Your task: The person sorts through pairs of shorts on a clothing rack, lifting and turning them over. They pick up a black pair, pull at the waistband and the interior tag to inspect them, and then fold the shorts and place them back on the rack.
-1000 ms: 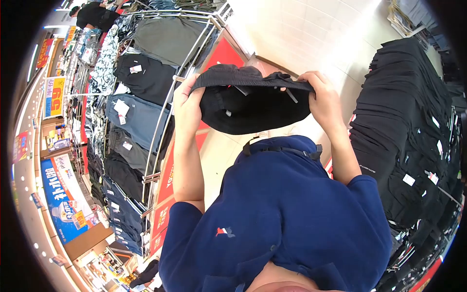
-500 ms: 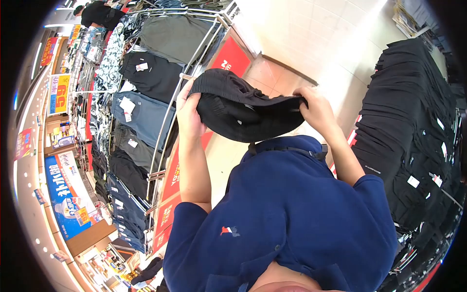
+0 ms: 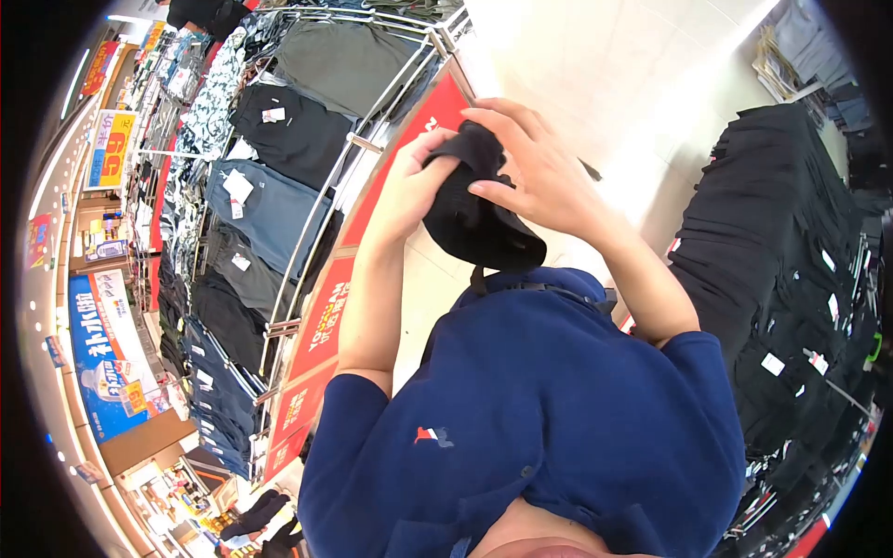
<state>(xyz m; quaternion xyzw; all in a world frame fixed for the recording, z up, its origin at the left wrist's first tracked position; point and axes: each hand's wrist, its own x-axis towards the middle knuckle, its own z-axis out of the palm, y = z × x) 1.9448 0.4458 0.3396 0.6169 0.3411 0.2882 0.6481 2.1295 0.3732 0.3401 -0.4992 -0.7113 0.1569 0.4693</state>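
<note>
A black garment (image 3: pixel 474 209) with a gathered band is bunched up in front of my chest, its lower part hanging down. My left hand (image 3: pixel 420 184) grips its left side, the thumb lying over the cloth. On the other side, my right hand (image 3: pixel 535 167) curves round the bunched band, its fingertips at the top and its thumb lower down against the fabric. Part of the band is hidden behind my right fingers.
At the left, a metal-railed rack (image 3: pixel 367 142) holds folded dark trousers (image 3: pixel 288 126) with white tags. Red sign panels (image 3: pixel 330 307) run along its side. A long stack of black garments (image 3: pixel 753 205) stands at the right. Pale floor (image 3: pixel 605 56) shows between them.
My hands have come together from wide apart, my right hand moving left and my left hand moving right. The stretched-out garment is now bunched between them.
</note>
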